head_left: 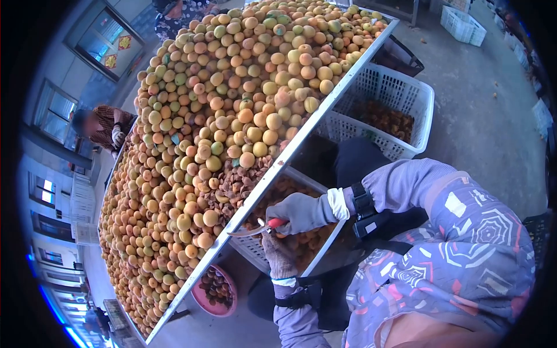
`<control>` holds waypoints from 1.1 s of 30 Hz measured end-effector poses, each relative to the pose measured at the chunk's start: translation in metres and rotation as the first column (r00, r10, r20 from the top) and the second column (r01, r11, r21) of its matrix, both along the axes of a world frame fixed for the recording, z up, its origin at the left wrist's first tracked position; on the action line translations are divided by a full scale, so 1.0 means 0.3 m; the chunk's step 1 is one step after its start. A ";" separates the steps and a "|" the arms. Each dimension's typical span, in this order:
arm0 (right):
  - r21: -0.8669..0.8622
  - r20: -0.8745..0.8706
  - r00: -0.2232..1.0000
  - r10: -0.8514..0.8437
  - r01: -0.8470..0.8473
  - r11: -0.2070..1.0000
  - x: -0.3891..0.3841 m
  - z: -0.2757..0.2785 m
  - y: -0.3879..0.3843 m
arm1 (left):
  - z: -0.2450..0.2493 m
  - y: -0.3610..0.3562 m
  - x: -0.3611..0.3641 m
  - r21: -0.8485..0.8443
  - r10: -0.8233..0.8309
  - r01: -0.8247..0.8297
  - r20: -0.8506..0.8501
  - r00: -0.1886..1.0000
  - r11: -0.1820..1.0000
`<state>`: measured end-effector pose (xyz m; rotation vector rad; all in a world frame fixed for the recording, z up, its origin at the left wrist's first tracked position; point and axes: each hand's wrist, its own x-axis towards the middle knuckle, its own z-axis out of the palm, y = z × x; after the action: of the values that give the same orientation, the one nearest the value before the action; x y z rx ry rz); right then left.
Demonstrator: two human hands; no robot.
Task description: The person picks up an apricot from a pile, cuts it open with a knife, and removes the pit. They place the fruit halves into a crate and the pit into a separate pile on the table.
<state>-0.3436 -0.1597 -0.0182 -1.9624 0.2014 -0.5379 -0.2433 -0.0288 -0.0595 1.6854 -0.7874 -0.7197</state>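
Observation:
My right hand [299, 213], in a grey glove, is closed round the red handle [277, 222] of a knife with a curved blade [248, 231]. The blade points left, over the metal edge of the table. Just below it, my left hand [278, 255], in a knitted glove, has its fingers curled near the blade; what they hold, if anything, is hidden. Both hands are above a white crate [250, 248] with orange fruit pieces in it. Beyond the edge lies a large heap of apricots [232, 87], with a patch of brown pits or pieces [239, 181] nearest my hands.
A pale table rim [325, 110] crosses diagonally before me. To the right stands another white crate [426, 110] with brownish pieces. A pink basin [232, 304] sits on the floor below. A person [105, 126] is across the heap. One more crate [463, 26] stands farther off.

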 end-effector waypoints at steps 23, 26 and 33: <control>0.759 -0.038 0.976 -0.216 0.169 0.629 0.077 0.172 -0.264 | 0.063 -0.067 -0.043 -0.083 0.006 -0.070 -0.600 0.800 0.994; 0.723 -0.014 0.971 -0.239 0.175 0.668 0.099 0.157 -0.293 | 0.048 -0.061 -0.041 -0.151 -0.040 -0.043 -0.507 0.861 0.988; 0.807 0.049 0.975 -0.215 0.088 0.584 0.046 0.205 -0.312 | 0.065 -0.047 -0.037 -0.139 0.039 -0.111 -0.441 0.897 0.984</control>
<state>-0.3297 -0.2533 0.0432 -1.0019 0.4442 -0.5632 -0.2543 -0.0429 -0.0400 1.3308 -0.4445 -0.9136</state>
